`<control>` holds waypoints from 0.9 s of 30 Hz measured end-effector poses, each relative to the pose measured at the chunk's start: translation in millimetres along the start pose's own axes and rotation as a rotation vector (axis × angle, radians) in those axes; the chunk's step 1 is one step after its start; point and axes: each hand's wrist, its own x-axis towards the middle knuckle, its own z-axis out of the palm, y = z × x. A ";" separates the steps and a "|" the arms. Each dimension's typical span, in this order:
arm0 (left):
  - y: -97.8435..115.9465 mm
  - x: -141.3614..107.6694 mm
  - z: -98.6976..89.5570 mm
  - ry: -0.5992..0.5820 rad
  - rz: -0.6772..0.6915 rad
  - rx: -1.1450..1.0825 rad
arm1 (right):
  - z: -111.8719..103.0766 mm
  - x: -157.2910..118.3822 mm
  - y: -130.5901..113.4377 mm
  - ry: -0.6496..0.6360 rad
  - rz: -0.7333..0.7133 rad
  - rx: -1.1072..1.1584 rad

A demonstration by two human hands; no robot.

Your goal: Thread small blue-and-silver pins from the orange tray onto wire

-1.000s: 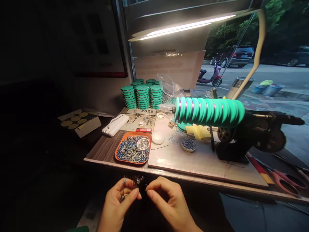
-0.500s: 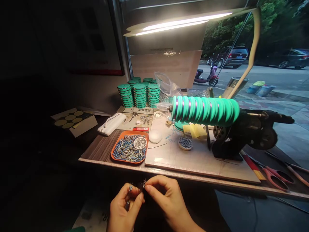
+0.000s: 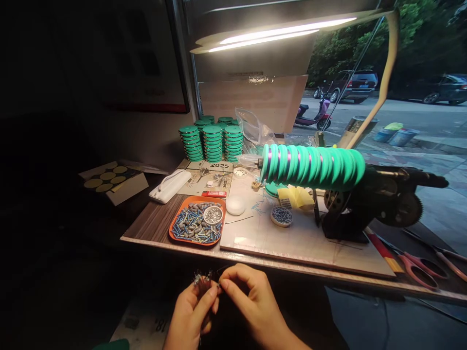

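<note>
Below the table's front edge, my left hand (image 3: 193, 308) is closed around a cluster of tiny silvery and dark metal pieces (image 3: 202, 279), which stick up past its fingers. Their exact kind is too small to tell. My right hand (image 3: 251, 296) sits just beside it, thumb and forefinger pinched together at the left fingertips. Whatever lies in that pinch is too small to name; a thin dark strand seems to rise there. Nearest on the table is an orange tray (image 3: 199, 243) of blue and grey slim pieces, with a small dish (image 3: 213, 215) of silvery bits in it.
A black geared winder (image 3: 365, 199) carries a row of green foam spools (image 3: 314, 166). Stacked green spools (image 3: 211, 143) stand behind. On the board are a dish of dark beads (image 3: 281, 216) and a white round lid (image 3: 235, 206). Scissors (image 3: 419, 270) lie at right.
My left hand has turned and closed more, so more of the metal cluster shows above its fingers. My right hand stays pinched in nearly the same place. The view has shifted slightly.
</note>
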 end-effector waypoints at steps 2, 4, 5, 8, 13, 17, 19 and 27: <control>0.6 1.9 0.0 0.029 0.016 0.008 | -1.1 -2.5 3.5 0.035 -0.092 -0.044; 2.3 4.0 -0.4 0.033 0.004 0.020 | -1.5 -5.7 7.5 0.055 -0.220 -0.116; 3.1 5.1 -0.8 0.029 -0.006 0.026 | -1.5 -7.2 9.5 0.046 -0.277 -0.156; 3.9 7.7 -2.7 0.017 -0.011 0.035 | -0.5 -9.6 13.6 0.014 -0.398 -0.254; -0.4 8.4 -5.8 0.006 -0.028 0.012 | 0.8 -9.2 14.7 0.042 -0.486 -0.318; -0.8 7.8 -7.0 -0.021 -0.022 0.010 | 1.3 -9.5 14.6 0.046 -0.502 -0.328; 0.1 7.9 -7.7 -0.032 -0.019 0.012 | 1.7 -9.8 15.0 0.050 -0.503 -0.327; 1.3 5.7 -7.0 -0.023 -0.016 0.020 | 1.6 -8.6 16.5 0.095 -0.443 -0.322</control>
